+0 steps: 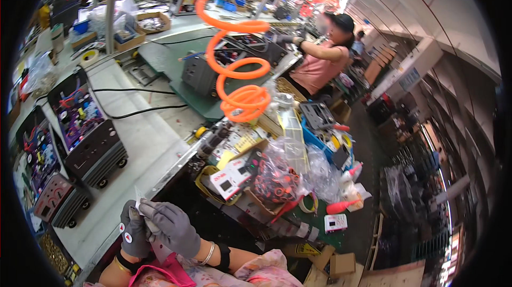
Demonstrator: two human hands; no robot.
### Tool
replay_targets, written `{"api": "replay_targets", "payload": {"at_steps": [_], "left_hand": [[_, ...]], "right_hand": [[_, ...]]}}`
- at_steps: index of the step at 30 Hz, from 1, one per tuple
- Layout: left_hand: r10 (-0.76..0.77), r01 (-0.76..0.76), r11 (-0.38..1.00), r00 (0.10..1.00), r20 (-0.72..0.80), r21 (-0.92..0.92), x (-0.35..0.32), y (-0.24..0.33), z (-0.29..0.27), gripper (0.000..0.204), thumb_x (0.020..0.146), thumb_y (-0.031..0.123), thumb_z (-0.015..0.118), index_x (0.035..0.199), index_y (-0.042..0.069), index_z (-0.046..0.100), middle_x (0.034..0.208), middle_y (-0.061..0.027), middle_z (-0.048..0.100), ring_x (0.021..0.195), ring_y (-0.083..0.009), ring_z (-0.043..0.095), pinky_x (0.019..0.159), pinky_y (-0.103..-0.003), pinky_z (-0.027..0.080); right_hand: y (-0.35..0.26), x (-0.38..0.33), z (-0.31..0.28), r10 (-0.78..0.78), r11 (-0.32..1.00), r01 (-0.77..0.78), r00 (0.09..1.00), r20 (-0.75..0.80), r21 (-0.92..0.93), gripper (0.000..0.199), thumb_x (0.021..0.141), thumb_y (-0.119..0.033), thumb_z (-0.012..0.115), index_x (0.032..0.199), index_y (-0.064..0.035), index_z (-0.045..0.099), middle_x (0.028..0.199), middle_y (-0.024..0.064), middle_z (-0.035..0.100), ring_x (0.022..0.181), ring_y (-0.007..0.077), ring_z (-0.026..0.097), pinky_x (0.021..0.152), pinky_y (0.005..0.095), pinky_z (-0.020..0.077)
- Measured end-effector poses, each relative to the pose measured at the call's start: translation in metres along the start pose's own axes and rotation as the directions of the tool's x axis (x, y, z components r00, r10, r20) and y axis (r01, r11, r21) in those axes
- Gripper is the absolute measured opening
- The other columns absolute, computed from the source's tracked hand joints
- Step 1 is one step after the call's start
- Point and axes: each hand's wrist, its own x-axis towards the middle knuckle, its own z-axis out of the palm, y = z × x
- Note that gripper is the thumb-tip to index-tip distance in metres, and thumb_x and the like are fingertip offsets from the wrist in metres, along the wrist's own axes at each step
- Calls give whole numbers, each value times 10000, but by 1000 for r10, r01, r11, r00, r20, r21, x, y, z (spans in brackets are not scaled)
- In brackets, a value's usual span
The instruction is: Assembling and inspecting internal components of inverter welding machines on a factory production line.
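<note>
The right grip, gray-gloved, is closed in a pinch on a small white slip poking up from its fingertips. The left grip meets it on the left, partly hidden; I cannot tell whether it pinches too. Two round stickers sit on it. Beyond and left of both grips, opened machines stand on the desk.

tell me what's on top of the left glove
Two round white stickers with red marks sit on the left glove. The right glove covers part of it, so anything stuck there can't be seen.
</note>
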Motion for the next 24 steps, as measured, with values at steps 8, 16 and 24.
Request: {"api": "replay_targets", "payload": {"at_steps": [8,16,24], "left_hand": [[-18,25,993,998,68,-112,9,-13,28,427,1001,498,305,934,110,472,656,25,485,452,-31,413,372,-186,309],[-55,62,980,998,44,-188,4,-11,29,369,976,507,387,937,150,471,648,38,485,440,-32,419,364,-173,290],[-51,81,934,994,96,-347,-11,-1,3,371,963,444,481,1073,92,520,654,7,488,468,-70,404,420,-222,316]], "right_hand": [[0,-15,-24,41,996,-48,995,-92,-77,413,800,-70,576,1199,35,561,1149,193,604,1006,343,608,878,405,496],[-2,-16,-27,42,999,-43,998,-50,-26,442,819,-102,573,1245,11,544,1157,172,600,1003,335,592,890,406,480],[-4,-1,-15,-44,999,46,995,91,-21,375,810,-65,602,1177,14,591,1072,187,630,919,339,621,797,402,516]]}}
